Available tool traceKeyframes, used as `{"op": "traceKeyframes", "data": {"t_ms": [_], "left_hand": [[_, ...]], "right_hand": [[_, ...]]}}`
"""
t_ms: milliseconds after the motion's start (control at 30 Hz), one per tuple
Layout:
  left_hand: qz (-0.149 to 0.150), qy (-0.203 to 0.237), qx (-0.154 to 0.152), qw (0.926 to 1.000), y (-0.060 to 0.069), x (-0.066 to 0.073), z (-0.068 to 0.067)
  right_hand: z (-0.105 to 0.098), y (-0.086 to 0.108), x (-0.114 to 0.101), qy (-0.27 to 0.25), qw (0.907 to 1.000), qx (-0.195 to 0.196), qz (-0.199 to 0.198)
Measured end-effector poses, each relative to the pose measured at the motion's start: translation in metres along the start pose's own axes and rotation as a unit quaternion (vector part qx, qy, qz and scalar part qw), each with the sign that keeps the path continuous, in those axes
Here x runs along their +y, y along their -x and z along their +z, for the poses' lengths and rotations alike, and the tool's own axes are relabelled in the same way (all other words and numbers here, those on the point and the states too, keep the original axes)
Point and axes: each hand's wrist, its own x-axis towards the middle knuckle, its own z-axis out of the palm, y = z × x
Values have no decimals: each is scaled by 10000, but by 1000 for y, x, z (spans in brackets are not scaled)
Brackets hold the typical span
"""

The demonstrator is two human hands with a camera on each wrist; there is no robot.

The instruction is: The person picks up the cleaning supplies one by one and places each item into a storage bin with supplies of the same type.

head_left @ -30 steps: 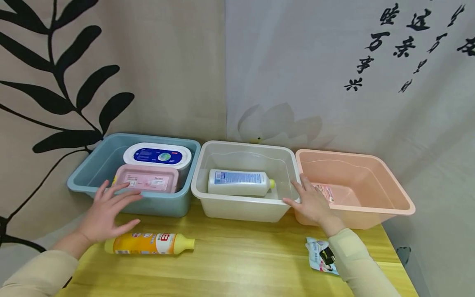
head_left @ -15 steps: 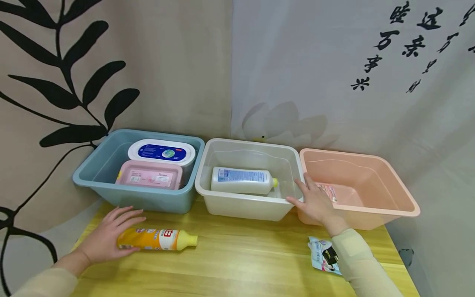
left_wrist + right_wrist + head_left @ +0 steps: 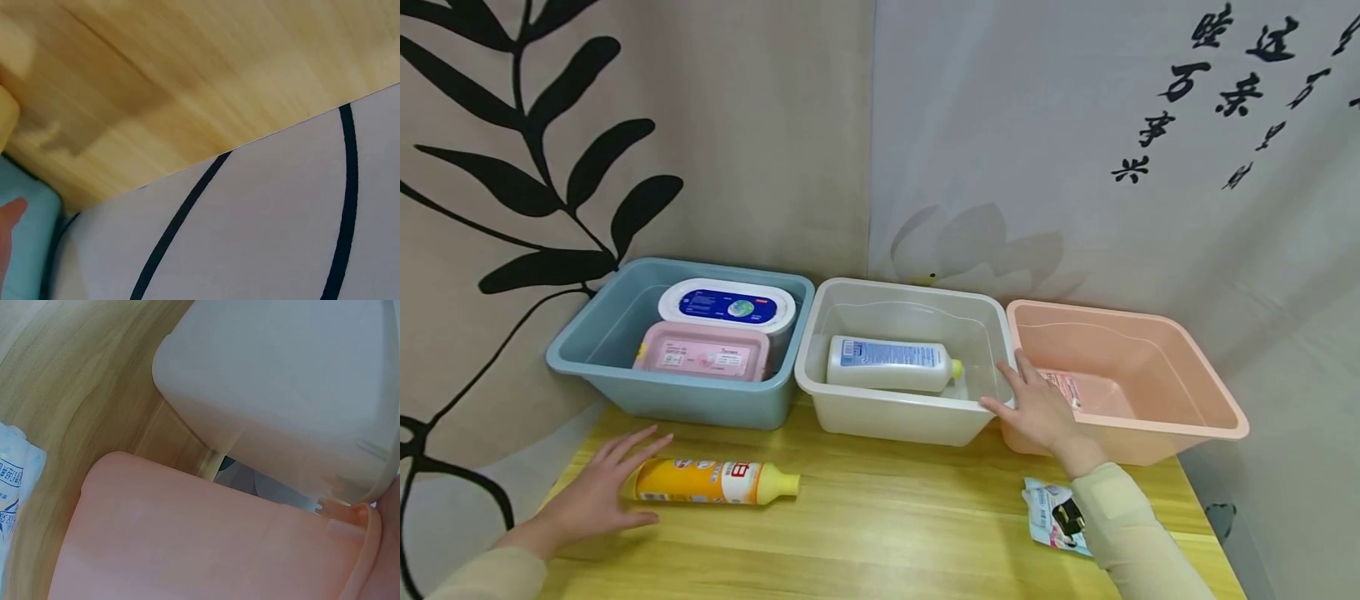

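Observation:
On the wooden table lies a yellow bottle (image 3: 707, 482) with its cap to the right. My left hand (image 3: 597, 497) is at its base end, fingers spread with the thumb apart; whether it touches the bottle I cannot tell. In the left wrist view one fingertip (image 3: 12, 212) shows in front of the blue bin. My right hand (image 3: 1040, 410) rests where the rims of the white bin (image 3: 895, 421) and the pink bin (image 3: 1138, 433) meet, its fingers extended. A white bottle (image 3: 887, 365) with a yellow cap lies inside the white bin.
The blue bin (image 3: 677, 404) at left holds a white oval-lidded box (image 3: 727, 305) and a pink box (image 3: 703, 353). A pink-and-white packet (image 3: 1063, 388) lies in the pink bin. A light blue packet (image 3: 1051, 515) lies by the right sleeve. Curtains hang behind.
My left hand has come down from in front of the blue bin to the yellow bottle, then drawn slightly left along it. The bottle looks unmoved over the last half second. My right hand stays put.

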Motion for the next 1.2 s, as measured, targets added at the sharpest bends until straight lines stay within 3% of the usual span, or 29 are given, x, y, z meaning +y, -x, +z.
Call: {"op": "traceKeyframes", "data": {"t_ms": [233, 400, 533, 900, 1000, 1200], "left_hand": [[-341, 204, -323, 9987, 1, -5, 7], [-357, 406, -431, 9976, -2, -6, 13], [-202, 608, -327, 9974, -3, -6, 19], [-124, 347, -237, 9990, 1, -1, 25], [-13, 255, -47, 9997, 3, 3, 25], [-168, 583, -128, 9981, -5, 17, 19]], "right_hand": [[2, -1, 1, 2, 10000, -10, 24], [1, 0, 2, 49, 10000, -49, 56], [-1, -1, 1, 53, 9999, -67, 78], [1, -1, -1, -77, 9998, -163, 100], [2, -2, -1, -62, 9998, -147, 81], [0, -2, -1, -52, 9999, -83, 94]]}}
